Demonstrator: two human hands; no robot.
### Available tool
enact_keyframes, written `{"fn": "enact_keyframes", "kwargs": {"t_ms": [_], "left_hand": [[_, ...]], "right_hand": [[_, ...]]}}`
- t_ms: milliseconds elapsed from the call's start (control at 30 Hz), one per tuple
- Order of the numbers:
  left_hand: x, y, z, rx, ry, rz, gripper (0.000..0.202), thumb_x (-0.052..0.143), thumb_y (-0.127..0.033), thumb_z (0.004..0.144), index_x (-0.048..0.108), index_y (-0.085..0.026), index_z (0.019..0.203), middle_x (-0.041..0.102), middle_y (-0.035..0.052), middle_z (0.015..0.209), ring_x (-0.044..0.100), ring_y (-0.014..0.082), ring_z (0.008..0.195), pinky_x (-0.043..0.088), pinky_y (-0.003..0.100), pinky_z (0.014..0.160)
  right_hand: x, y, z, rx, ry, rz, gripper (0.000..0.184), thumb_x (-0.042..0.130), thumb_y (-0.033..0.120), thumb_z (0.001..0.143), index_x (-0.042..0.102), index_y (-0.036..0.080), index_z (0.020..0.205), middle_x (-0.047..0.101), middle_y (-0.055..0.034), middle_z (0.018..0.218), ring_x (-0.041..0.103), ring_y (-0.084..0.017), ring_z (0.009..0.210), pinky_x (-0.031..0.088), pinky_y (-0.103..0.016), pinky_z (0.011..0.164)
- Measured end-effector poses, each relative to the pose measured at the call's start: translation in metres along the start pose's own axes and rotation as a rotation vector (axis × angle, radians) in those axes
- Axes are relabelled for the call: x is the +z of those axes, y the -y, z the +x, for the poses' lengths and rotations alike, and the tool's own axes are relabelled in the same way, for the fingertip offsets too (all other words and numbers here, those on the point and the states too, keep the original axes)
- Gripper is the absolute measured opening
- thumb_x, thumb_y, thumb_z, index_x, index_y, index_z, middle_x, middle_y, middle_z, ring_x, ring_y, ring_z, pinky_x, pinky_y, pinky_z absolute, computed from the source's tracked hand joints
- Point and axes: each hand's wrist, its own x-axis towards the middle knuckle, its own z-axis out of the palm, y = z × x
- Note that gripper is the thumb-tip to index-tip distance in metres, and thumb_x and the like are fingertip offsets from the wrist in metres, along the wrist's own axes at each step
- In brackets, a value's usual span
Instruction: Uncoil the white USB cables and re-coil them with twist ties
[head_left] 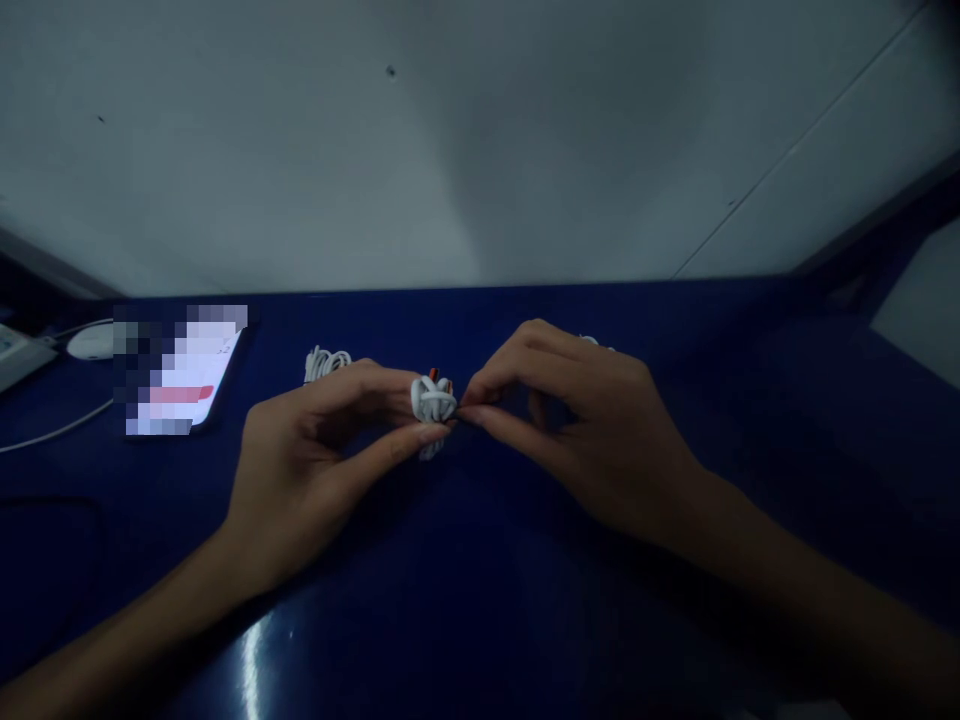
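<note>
A bundled white cable [433,400] with orange-red bits at its top is pinched between the thumb and fingers of my left hand [322,440]. Beside it, my right hand [577,420] pinches a thin dark strand, perhaps a tie, at the bundle's right side. The strand is small and dim, so its kind is unclear. Behind my left hand lies a coiled white cable [326,364]. Another white coil [596,342] shows only in part behind my right hand.
A lit phone [187,380], partly pixelated, lies on the blue table [480,600] at the left. Past it are a white mouse-like object [91,342] and a white cord [60,432]. A pale wall [300,180] rises at the table's back edge.
</note>
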Motion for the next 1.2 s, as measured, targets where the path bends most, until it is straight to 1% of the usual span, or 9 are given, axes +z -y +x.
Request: {"fn": "enact_keyframes", "kwargs": {"t_ms": [67,133,200,267,400,633,767,1033,1200], "left_hand": [[0.001,-0.001,0.001,-0.012,-0.02,-0.013,0.027,0.098,-0.026,0.085,0.087,-0.034,0.108,0.086,-0.0049,0.101,0.083,0.0174,0.094,0.07,0.027,0.094],[0.002,-0.002,0.002,-0.036,-0.044,-0.034,0.028,0.099,-0.027,0.083,0.087,-0.034,0.107,0.087,-0.0039,0.101,0.084,0.0203,0.093,0.071,0.032,0.092],[0.003,-0.002,0.002,-0.063,-0.051,-0.065,0.027,0.099,-0.028,0.082,0.087,-0.034,0.105,0.087,-0.0034,0.103,0.084,0.0225,0.095,0.072,0.036,0.093],[0.003,-0.002,0.001,-0.079,-0.047,-0.096,0.025,0.099,-0.027,0.083,0.087,-0.035,0.103,0.087,-0.0035,0.104,0.084,0.0228,0.098,0.072,0.036,0.095],[0.002,-0.003,-0.002,-0.085,-0.036,-0.121,0.026,0.099,-0.022,0.082,0.088,-0.032,0.104,0.087,-0.0021,0.104,0.084,0.0222,0.098,0.071,0.033,0.094],[0.001,-0.002,-0.001,-0.112,-0.007,-0.104,0.025,0.099,-0.024,0.082,0.088,-0.031,0.103,0.087,-0.0009,0.1,0.084,0.0236,0.093,0.073,0.034,0.089],[-0.001,-0.002,0.0,-0.113,0.02,-0.105,0.027,0.099,-0.021,0.081,0.089,-0.034,0.103,0.087,-0.003,0.099,0.084,0.022,0.092,0.072,0.031,0.087],[0.0,-0.006,0.001,-0.105,0.011,-0.089,0.022,0.098,-0.026,0.085,0.088,-0.034,0.103,0.087,-0.002,0.1,0.084,0.0229,0.094,0.072,0.035,0.093],[0.001,-0.006,0.002,-0.096,0.009,-0.092,0.021,0.098,-0.025,0.084,0.089,-0.033,0.101,0.086,-0.0016,0.098,0.084,0.0217,0.092,0.071,0.032,0.088]], "right_hand": [[0.0,0.001,-0.001,-0.022,-0.04,-0.021,0.016,0.075,0.005,0.099,0.075,0.018,0.108,0.074,-0.0035,0.104,0.066,-0.016,0.085,0.053,-0.031,0.07],[0.0,0.002,-0.003,-0.071,-0.133,-0.073,0.018,0.07,0.004,0.099,0.073,0.017,0.112,0.073,-0.0062,0.106,0.066,-0.018,0.088,0.054,-0.033,0.071],[0.001,0.002,-0.005,-0.133,-0.212,-0.149,0.014,0.07,0.007,0.1,0.073,0.018,0.108,0.072,-0.0067,0.101,0.065,-0.02,0.089,0.054,-0.035,0.071],[0.003,0.001,-0.006,-0.19,-0.236,-0.223,0.008,0.074,0.012,0.101,0.073,0.019,0.104,0.07,-0.0058,0.094,0.063,-0.02,0.086,0.053,-0.036,0.069],[0.007,-0.001,-0.007,-0.26,-0.184,-0.306,0.003,0.077,0.017,0.102,0.075,0.018,0.102,0.07,-0.0065,0.093,0.06,-0.019,0.081,0.052,-0.035,0.065],[0.01,0.001,-0.004,-0.304,-0.171,-0.375,0.014,0.074,0.012,0.104,0.077,0.016,0.091,0.071,-0.0059,0.085,0.056,-0.017,0.078,0.048,-0.031,0.059],[0.012,-0.001,-0.003,-0.303,-0.172,-0.327,0.013,0.072,0.011,0.105,0.077,0.014,0.094,0.072,-0.0067,0.086,0.056,-0.018,0.081,0.051,-0.033,0.063],[0.008,0.0,-0.003,-0.229,-0.083,-0.263,0.015,0.065,0.02,0.112,0.074,0.017,0.101,0.073,-0.0068,0.094,0.058,-0.02,0.09,0.054,-0.038,0.075],[0.004,0.0,-0.004,-0.255,-0.088,-0.279,0.011,0.069,0.018,0.11,0.074,0.019,0.1,0.075,-0.0053,0.094,0.06,-0.02,0.09,0.054,-0.036,0.072]]}}
